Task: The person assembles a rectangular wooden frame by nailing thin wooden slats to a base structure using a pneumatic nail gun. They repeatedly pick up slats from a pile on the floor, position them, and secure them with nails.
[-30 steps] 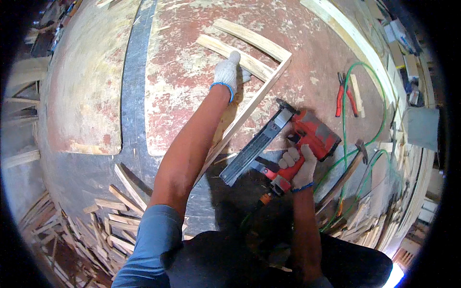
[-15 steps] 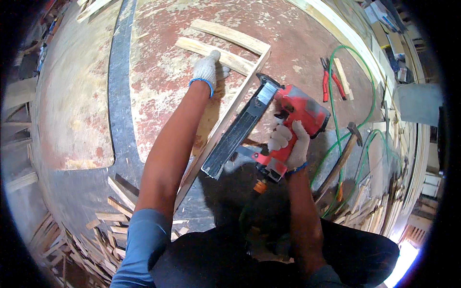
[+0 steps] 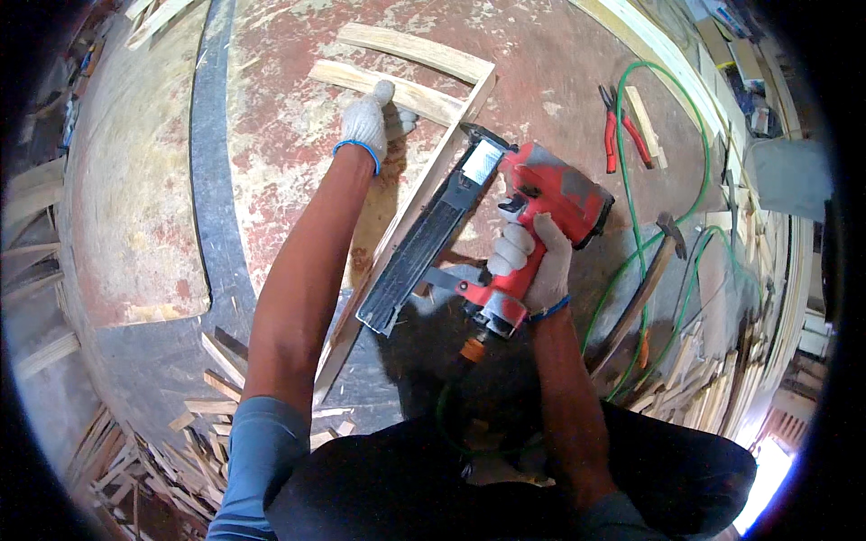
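Note:
My left hand, in a white knit glove with a blue cuff, is closed round a short wooden slat, thumb on top. The slat's right end meets a long wooden strip, standing on edge and running down toward my knees. Another slat joins the strip's far end. My gloved right hand grips a red nail gun by its handle, a finger by the trigger. Its long dark magazine lies alongside the strip, and its nose is beside the slat's joint; whether they touch, I cannot tell.
To the right are red-handled pliers, a small wood piece, a hammer and a looping green hose. Wood offcuts pile up at lower left, with more at lower right. Long pale boards line the right side.
The view has shifted slightly, and the frame and both hands appear a little farther left and up. A right-hand finger has come up by the nail gun's trigger. Both grips are kept.

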Available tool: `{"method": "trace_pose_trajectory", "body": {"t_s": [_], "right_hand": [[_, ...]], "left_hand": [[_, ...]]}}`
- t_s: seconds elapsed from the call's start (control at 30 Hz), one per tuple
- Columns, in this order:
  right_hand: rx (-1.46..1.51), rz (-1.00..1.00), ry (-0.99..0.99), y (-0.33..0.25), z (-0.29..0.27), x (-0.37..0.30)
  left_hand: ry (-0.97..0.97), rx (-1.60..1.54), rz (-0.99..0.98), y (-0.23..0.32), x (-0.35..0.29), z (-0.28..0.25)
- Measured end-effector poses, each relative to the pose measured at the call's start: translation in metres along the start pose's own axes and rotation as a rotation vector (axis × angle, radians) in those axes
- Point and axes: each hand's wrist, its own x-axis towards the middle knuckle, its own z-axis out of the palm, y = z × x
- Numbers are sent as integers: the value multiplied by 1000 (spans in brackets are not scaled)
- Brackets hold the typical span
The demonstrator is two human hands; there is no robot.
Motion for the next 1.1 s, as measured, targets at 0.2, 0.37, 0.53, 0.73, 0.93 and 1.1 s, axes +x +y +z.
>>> {"method": "trace_pose_trajectory", "body": {"t_s": [0.2, 0.37, 0.53, 0.73, 0.93, 1.1], "right_hand": [[85, 4, 126, -2, 4, 1], [13, -8, 50, -4, -8, 1], [-359, -37, 436, -9, -4, -11], [-1382, 61, 864, -31, -20, -25], [-2002, -179, 710, -38, 68, 7], [-2384, -953, 63, -44, 50, 95]], "left_hand": [[-31, 21, 22, 0, 4, -3], [-86, -13, 37, 2, 2, -5], [-1, 163, 7, 5, -19, -6], [214, 826, 482, 14, -66, -4], [133, 1451, 789, 15, -105, 34], [105, 1370, 822, 2, -102, 46]]}}
